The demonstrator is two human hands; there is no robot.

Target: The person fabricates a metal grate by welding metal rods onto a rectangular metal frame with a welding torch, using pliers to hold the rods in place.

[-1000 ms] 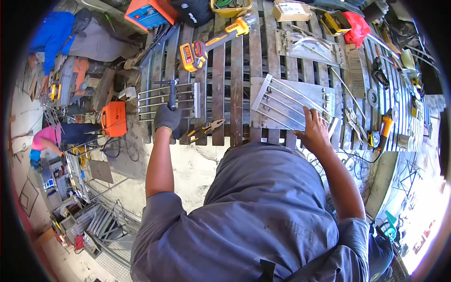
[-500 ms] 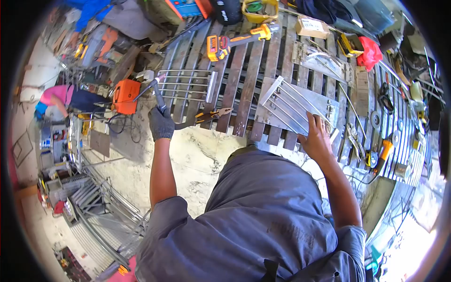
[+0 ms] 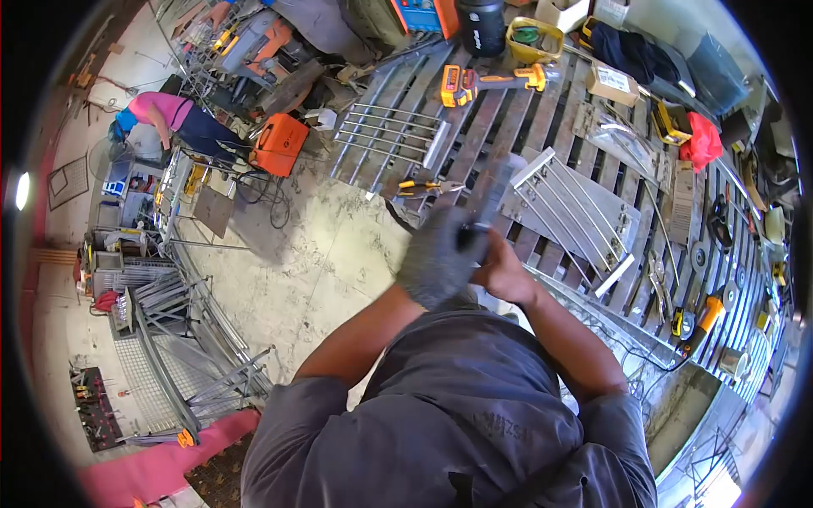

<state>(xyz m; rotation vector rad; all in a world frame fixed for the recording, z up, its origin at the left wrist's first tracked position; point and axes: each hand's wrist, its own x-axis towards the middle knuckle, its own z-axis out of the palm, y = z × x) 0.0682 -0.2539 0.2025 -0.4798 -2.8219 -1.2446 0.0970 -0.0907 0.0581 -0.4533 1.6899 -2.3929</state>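
Chest-high, left hand [image 3: 436, 262] grips tool [image 3: 489, 199], touching right hand [image 3: 506, 273].

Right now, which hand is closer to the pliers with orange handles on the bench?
The left. The gloved left hand is just below the pliers, toward the person. The bare right hand sits beside the glove, farther off to the right.

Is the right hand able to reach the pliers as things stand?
Probably yes. The pliers lie uncovered at the near edge of the bench, just beyond the gloved left hand. The right hand is busy at the tool, though.
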